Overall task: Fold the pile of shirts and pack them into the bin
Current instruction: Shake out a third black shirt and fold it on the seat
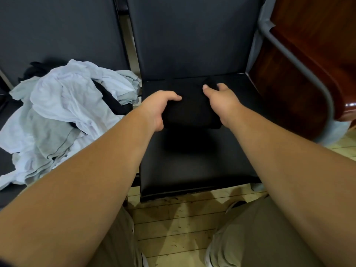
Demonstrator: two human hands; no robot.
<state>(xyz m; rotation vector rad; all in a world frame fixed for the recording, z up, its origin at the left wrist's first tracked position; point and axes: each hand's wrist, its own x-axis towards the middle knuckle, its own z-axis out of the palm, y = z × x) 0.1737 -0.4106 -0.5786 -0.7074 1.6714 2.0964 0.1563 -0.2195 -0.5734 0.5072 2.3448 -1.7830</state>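
The folded black cloth shirt (189,112) is plain and nearly matches the black padded chair seat (196,166) under it. Left of that seat, the crumpled pile of shirts (63,112) mixes white, pale grey and black. Right of the seat, the glossy wooden panelling (308,64) is reddish brown. Below it, the plank floor (173,228) is pale yellow and the loose trousers (260,237) are khaki.

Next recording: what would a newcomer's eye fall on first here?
At mid-frame, the left hand and right hand grip a folded black shirt over the black chair seat. Left of it, a rumpled pile of shirts, white, grey and black, sprawls across the neighbouring seat.
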